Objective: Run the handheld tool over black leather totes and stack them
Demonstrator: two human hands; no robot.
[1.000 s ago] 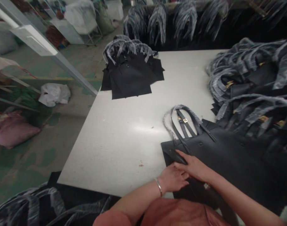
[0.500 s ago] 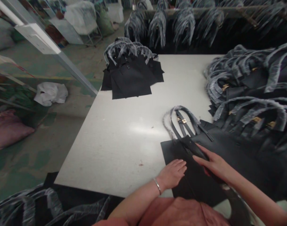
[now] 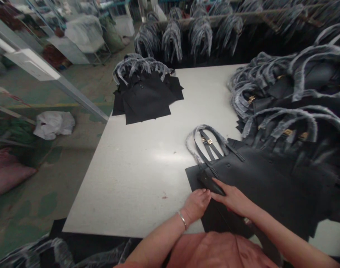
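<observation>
Right hand: thumb and fingers of your right hand [image 3: 235, 199] pinch a dark strip [image 3: 209, 183] above the flat black bag [image 3: 259, 175].
Left hand: fingers of your left hand [image 3: 197, 203] bunched together by the strip, over the bag's left part; cannot tell if they grip.
Slip risk: the strip looks smooth; a loose pinch could let it slide across the bag.
Scuff risk: your metal bracelet [image 3: 182, 220] could mark the bag if that wrist drags over it.
Snag risk: looped handles [image 3: 213, 171] and gold clasp [image 3: 210, 142], at the bag's far edge, could catch the strip.
Obstacle: bag pile [image 3: 284, 100] crowds the bag's far right side.
Farther: smaller stack [image 3: 147, 100], beyond the bag to the left, on the white tabletop [image 3: 130, 167].
</observation>
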